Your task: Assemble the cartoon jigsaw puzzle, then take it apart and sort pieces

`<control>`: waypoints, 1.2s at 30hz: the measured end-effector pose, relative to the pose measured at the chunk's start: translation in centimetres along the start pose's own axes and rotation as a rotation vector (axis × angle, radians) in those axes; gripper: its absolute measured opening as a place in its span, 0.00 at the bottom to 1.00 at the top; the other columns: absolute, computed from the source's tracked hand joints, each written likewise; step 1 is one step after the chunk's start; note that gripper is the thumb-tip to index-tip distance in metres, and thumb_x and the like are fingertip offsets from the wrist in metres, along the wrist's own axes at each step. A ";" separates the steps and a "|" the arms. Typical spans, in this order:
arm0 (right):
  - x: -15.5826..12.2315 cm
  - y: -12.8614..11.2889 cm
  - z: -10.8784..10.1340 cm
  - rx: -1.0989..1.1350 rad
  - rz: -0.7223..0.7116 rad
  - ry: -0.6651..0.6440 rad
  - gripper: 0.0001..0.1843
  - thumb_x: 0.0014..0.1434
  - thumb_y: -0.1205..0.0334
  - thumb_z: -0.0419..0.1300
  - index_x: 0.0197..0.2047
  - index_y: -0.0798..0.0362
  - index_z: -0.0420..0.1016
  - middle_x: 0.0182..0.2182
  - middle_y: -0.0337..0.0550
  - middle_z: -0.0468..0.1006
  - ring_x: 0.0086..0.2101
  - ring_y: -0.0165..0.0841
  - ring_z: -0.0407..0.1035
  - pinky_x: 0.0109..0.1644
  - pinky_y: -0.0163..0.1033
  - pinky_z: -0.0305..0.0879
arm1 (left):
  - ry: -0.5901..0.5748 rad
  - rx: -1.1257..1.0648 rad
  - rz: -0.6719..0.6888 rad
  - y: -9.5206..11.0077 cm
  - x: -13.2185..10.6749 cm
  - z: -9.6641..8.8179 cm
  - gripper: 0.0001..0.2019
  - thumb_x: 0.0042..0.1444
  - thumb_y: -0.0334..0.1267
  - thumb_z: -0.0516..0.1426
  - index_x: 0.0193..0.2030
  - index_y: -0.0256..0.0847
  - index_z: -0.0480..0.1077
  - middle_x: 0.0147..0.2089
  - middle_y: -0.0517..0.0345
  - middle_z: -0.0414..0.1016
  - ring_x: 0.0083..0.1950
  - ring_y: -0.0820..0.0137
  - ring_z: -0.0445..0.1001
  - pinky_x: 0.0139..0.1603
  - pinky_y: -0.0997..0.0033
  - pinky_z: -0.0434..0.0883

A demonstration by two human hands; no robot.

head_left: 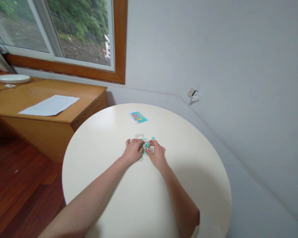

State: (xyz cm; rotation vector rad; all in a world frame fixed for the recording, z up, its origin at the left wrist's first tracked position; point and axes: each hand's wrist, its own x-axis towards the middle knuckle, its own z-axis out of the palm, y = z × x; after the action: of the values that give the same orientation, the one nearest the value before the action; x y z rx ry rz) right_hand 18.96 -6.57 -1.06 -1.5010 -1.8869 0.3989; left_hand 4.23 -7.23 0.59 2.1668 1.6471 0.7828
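A small pile of jigsaw puzzle pieces, teal, white and dark-patterned, lies on the round white table. My left hand curls around the pile's left side, its fingers bent against some pieces. From the right, my right hand closes thumb and fingers on pieces at the other side. Exactly which pieces each hand grips is partly hidden by the fingers. Grey pieces lie just beyond my left hand, and a teal piece sits beyond my right fingertips. One pale green piece rests nearer to me.
A colourful picture card lies flat near the table's far edge. At left stands a wooden desk with a sheet of paper and a white plate. A wall socket is beyond the table, right of the window.
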 end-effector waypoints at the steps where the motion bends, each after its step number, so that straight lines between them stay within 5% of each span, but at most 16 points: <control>1: 0.0 0.0 0.0 0.028 -0.016 -0.002 0.17 0.52 0.64 0.61 0.46 0.49 0.66 0.41 0.41 0.78 0.45 0.36 0.71 0.53 0.46 0.57 | -0.002 0.000 0.001 0.0 0.0 0.0 0.16 0.52 0.29 0.52 0.47 0.43 0.71 0.50 0.51 0.75 0.56 0.59 0.67 0.61 0.48 0.52; 14: 0.4 0.3 0.0 0.317 0.003 0.107 0.05 0.51 0.63 0.54 0.34 0.50 0.64 0.28 0.38 0.75 0.32 0.33 0.73 0.40 0.39 0.68 | 0.007 -0.094 0.038 0.0 0.0 0.3 0.15 0.53 0.33 0.56 0.48 0.43 0.70 0.48 0.54 0.76 0.53 0.62 0.71 0.61 0.53 0.55; 23: 0.6 0.0 0.4 0.617 0.019 0.069 0.11 0.52 0.58 0.55 0.38 0.53 0.71 0.35 0.47 0.80 0.37 0.36 0.75 0.43 0.41 0.72 | 0.068 -0.237 0.001 0.4 0.4 0.0 0.11 0.55 0.31 0.56 0.45 0.42 0.70 0.39 0.57 0.79 0.44 0.68 0.75 0.60 0.58 0.58; 28: 0.4 0.1 0.7 0.592 0.032 0.115 0.10 0.53 0.56 0.55 0.35 0.52 0.72 0.31 0.45 0.80 0.35 0.36 0.76 0.41 0.41 0.73 | 0.078 -0.240 -0.005 0.8 0.3 -0.1 0.06 0.55 0.30 0.54 0.35 0.41 0.72 0.32 0.59 0.79 0.38 0.69 0.75 0.56 0.60 0.61; 36: 0.6 0.4 -0.1 0.389 0.052 0.182 0.11 0.57 0.59 0.51 0.38 0.53 0.71 0.36 0.48 0.80 0.39 0.37 0.74 0.47 0.43 0.69 | 0.190 -0.215 -0.041 0.7 0.3 -0.1 0.05 0.55 0.30 0.54 0.33 0.40 0.71 0.33 0.59 0.78 0.38 0.68 0.74 0.54 0.60 0.60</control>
State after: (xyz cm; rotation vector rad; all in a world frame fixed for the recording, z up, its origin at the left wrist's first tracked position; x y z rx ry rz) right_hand 19.25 -5.96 -1.02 -1.2789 -1.5275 0.5941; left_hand 4.78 -7.17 1.17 1.9558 1.6043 1.1287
